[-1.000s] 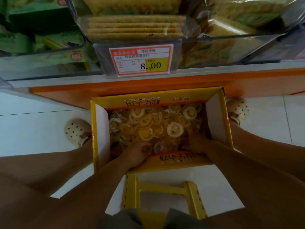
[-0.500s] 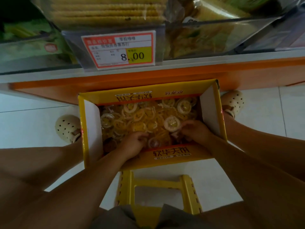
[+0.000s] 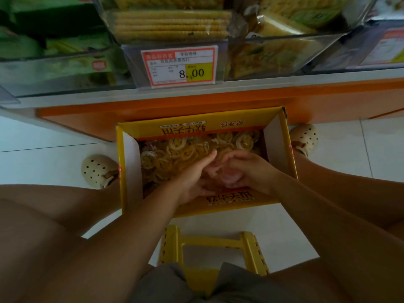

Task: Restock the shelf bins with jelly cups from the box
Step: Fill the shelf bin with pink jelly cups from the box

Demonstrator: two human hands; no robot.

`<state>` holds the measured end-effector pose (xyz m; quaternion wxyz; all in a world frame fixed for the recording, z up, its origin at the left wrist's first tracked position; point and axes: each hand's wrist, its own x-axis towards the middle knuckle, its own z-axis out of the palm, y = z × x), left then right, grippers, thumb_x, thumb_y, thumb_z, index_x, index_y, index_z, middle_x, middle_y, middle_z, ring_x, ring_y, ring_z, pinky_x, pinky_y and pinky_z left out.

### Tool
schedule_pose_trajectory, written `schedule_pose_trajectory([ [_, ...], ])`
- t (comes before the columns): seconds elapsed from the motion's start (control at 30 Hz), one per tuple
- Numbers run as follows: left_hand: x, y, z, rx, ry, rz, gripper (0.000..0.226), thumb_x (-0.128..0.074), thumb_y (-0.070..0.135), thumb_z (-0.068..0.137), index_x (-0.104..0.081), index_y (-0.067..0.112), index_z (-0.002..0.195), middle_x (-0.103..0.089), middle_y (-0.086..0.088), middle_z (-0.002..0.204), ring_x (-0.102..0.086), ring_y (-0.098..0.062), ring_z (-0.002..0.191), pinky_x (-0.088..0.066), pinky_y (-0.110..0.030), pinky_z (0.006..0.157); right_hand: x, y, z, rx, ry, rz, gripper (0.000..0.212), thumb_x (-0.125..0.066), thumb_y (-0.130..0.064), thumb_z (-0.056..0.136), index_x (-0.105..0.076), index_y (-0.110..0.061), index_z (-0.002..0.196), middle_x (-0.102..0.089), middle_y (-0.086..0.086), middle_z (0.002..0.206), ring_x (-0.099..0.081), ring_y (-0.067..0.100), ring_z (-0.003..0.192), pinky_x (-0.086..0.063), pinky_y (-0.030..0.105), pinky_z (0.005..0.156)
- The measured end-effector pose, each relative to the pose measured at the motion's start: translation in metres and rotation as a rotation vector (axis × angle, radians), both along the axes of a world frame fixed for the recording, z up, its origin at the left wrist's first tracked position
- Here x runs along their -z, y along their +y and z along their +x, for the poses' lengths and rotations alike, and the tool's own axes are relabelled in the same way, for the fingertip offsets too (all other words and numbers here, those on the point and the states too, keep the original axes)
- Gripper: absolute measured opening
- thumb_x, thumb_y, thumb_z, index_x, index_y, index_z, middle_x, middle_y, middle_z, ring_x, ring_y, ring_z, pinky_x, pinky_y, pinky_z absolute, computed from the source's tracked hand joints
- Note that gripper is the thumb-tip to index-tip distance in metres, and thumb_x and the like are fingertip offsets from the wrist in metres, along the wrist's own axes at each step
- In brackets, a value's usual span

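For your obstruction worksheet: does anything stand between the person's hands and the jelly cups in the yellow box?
Nothing visible does. The box stands open-topped, and the left hand and right hand are both down among the jelly cups, cupped together over some.

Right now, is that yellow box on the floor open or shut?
Open: the box has its flaps standing up, and jelly cups show inside.

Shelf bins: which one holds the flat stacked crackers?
The middle bin behind the 8.00 price tag; the left bin holds green packs, the right bin wrapped yellowish packs.
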<state>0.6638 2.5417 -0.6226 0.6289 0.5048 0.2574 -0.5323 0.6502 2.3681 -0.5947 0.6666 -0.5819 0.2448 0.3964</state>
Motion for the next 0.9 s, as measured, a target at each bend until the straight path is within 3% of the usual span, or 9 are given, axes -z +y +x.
schedule_pose_trajectory([
  [0.17, -0.001, 0.014, -0.003, -0.127, 0.078, -0.084, 0.045, -0.055, 0.05, 0.089, -0.063, 0.021, 0.122, -0.063, -0.012, 0.125, -0.06, -0.033, 0.115, -0.047, -0.053, 0.1, -0.006, 0.02, -0.003, 0.087, 0.004, 0.114, 0.01, -0.054, -0.012, 0.095, -0.063, -0.013, 0.101, -0.064, 0.015, 0.104, -0.065, 0.027, 0.092, -0.054, 0.049, 0.086],
  [0.33, -0.004, 0.023, -0.002, -0.192, 0.097, -0.21, 0.039, -0.053, 0.026, 0.092, -0.057, 0.017, 0.13, -0.062, -0.015, 0.128, -0.06, -0.036, 0.116, -0.049, -0.052, 0.097, -0.009, 0.021, -0.003, 0.107, -0.005, 0.138, 0.036, -0.062, -0.013, 0.091, -0.057, -0.015, 0.126, -0.059, 0.014, 0.128, -0.064, 0.035, 0.109, -0.055, 0.054, 0.083],
  [0.47, -0.002, 0.03, 0.0, -0.245, 0.097, -0.25, 0.037, -0.052, 0.008, 0.09, -0.057, 0.02, 0.125, -0.069, -0.013, 0.116, -0.06, -0.034, 0.117, -0.046, -0.054, 0.1, -0.011, 0.014, 0.006, 0.176, 0.036, 0.111, 0.036, -0.059, -0.014, 0.093, -0.05, -0.012, 0.127, -0.055, 0.021, 0.129, -0.065, 0.037, 0.107, -0.055, 0.056, 0.083],
  [0.53, -0.001, 0.032, 0.0, -0.263, 0.105, -0.242, 0.036, -0.052, 0.009, 0.09, -0.056, 0.021, 0.124, -0.07, -0.012, 0.111, -0.061, -0.034, 0.116, -0.046, -0.055, 0.1, -0.011, 0.011, 0.008, 0.195, 0.068, 0.171, 0.034, -0.056, -0.015, 0.095, -0.049, -0.009, 0.127, -0.055, 0.027, 0.129, -0.064, 0.04, 0.108, -0.052, 0.059, 0.087],
  [0.67, 0.001, 0.036, -0.002, -0.261, 0.157, -0.245, 0.046, -0.059, 0.034, 0.091, -0.054, 0.014, 0.133, -0.06, -0.019, 0.13, -0.059, -0.039, 0.117, -0.047, -0.056, 0.098, -0.012, 0.02, 0.005, 0.273, 0.122, 0.441, 0.046, -0.059, -0.008, 0.09, -0.043, -0.013, 0.133, -0.052, 0.024, 0.136, -0.055, 0.041, 0.12, -0.044, 0.065, 0.094],
  [0.73, 0.003, 0.038, -0.001, -0.29, 0.127, -0.267, 0.051, -0.062, 0.034, 0.089, -0.053, 0.011, 0.134, -0.058, -0.017, 0.134, -0.057, -0.037, 0.121, -0.047, -0.054, 0.099, -0.011, 0.026, 0.004, 0.264, 0.12, 0.428, 0.055, -0.058, -0.005, 0.088, -0.04, -0.016, 0.139, -0.053, 0.017, 0.138, -0.056, 0.039, 0.12, -0.047, 0.063, 0.093],
  [0.8, 0.003, 0.038, 0.002, -0.311, 0.064, -0.271, 0.048, -0.066, 0.016, 0.083, -0.052, 0.014, 0.129, -0.056, -0.014, 0.134, -0.058, -0.035, 0.12, -0.049, -0.053, 0.096, -0.013, 0.023, 0.009, 0.242, 0.098, 0.395, 0.06, -0.058, -0.002, 0.087, -0.039, -0.02, 0.14, -0.053, 0.013, 0.138, -0.058, 0.038, 0.118, -0.049, 0.062, 0.089],
  [0.9, 0.001, 0.041, 0.006, -0.35, 0.066, -0.211, 0.054, -0.065, -0.001, 0.072, -0.053, 0.022, 0.12, -0.06, -0.014, 0.117, -0.062, -0.031, 0.103, -0.057, -0.047, 0.082, -0.017, 0.001, 0.02, 0.225, 0.049, 0.202, 0.06, -0.062, 0.002, 0.084, -0.045, -0.023, 0.136, -0.059, 0.011, 0.127, -0.064, 0.032, 0.11, -0.054, 0.057, 0.083],
])
